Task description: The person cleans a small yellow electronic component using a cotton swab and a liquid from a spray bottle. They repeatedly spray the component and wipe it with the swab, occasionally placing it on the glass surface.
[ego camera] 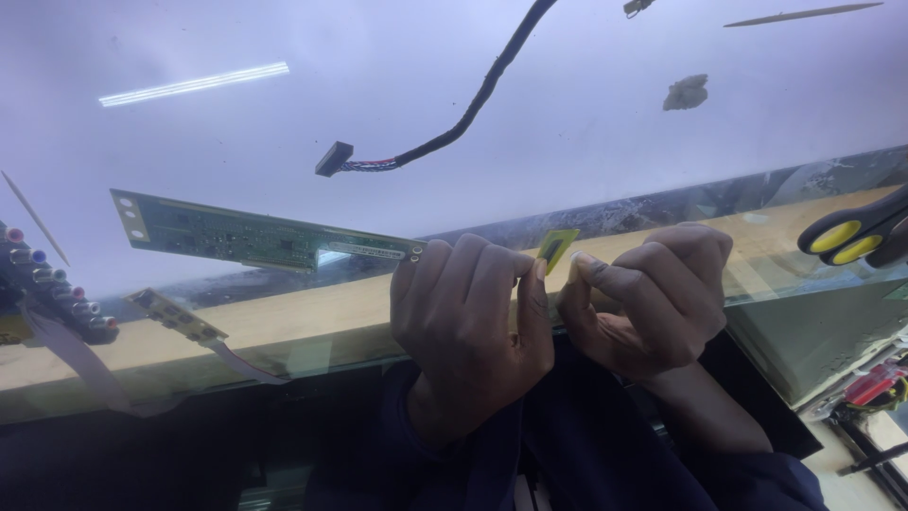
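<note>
- Head view: the left hand [470, 317] is clenched around the right end of a long narrow green circuit board [255, 237] lying at the near edge of the glossy white bench [586, 123].
- The right hand [653, 295] pinches a small yellow-green flat chip piece [556, 246] together with the left thumb.
- A black cable with a flat connector [445, 132] lies mid-bench; yellow-handled scissors [856, 232] rest at the right edge.

Two bare hands were seen, the left hand [468, 317] and the right hand [653, 298], without gloves, rings or a watch. Dark navy sleeves [605, 454] were worn, bunched in soft folds at both wrists.
</note>
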